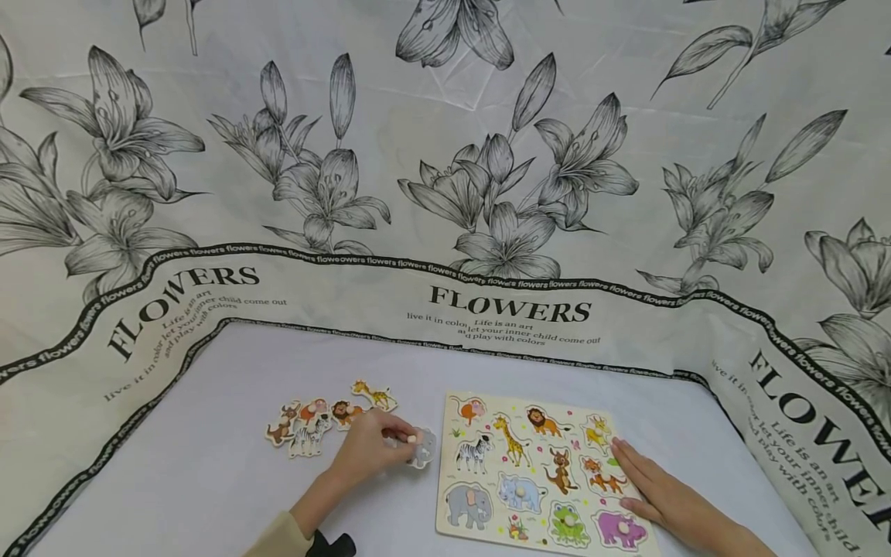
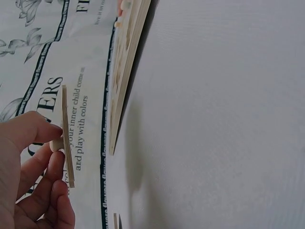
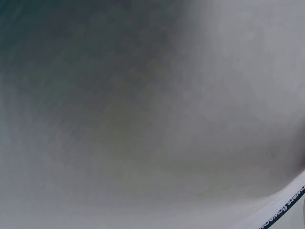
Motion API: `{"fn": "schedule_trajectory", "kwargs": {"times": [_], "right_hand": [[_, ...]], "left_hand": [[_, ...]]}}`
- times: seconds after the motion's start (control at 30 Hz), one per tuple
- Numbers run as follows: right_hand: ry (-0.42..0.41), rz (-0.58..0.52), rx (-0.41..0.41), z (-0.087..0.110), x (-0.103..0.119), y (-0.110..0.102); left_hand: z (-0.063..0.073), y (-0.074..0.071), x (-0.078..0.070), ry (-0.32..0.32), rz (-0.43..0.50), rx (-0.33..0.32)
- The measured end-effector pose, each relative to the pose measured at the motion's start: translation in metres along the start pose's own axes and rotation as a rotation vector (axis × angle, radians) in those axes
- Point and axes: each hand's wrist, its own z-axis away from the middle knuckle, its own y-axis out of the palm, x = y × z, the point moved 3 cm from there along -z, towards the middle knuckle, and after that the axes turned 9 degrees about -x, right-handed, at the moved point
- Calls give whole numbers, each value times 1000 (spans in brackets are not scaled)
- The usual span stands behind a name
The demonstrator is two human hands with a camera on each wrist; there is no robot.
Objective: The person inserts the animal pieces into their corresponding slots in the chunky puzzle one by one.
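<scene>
My left hand (image 1: 367, 447) pinches the small round knob (image 2: 56, 144) of a grey elephant puzzle piece (image 1: 425, 447). The piece is held up off the table, just left of the wooden animal puzzle board (image 1: 448, 468); the left wrist view shows it edge-on. My right hand (image 1: 671, 493) lies at the board's right edge with its fingers extended. Knobbed rhino (image 1: 520, 493), frog (image 1: 569, 524) and hippo (image 1: 622, 531) pieces sit in the board's lower part. An elephant picture (image 1: 468, 506) shows at its lower left. The right wrist view is mostly blurred cloth.
Left of the board lie loose pieces: a giraffe (image 1: 376, 395), a lion (image 1: 344, 412), a zebra (image 1: 310, 436), a monkey (image 1: 315, 409) and a kangaroo (image 1: 281, 426), some overlapping. A black object (image 1: 332, 545) is by the left sleeve. Flower-printed cloth (image 1: 515, 309) rises behind the white table surface.
</scene>
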Motion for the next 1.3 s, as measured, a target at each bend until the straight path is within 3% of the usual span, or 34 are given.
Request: {"fn": "schedule_trajectory", "kwargs": {"times": [0.17, 0.47, 0.77, 1.3], "right_hand": [[-34, 1, -25, -1, 1, 0], [23, 14, 23, 1, -2, 1], [26, 33, 22, 1, -5, 3], [40, 18, 30, 0, -5, 4]], "left_hand": [[1, 4, -3, -3, -1, 13], [3, 13, -10, 34, 32, 17], [7, 16, -17, -3, -26, 29], [15, 25, -24, -25, 21, 46]]}}
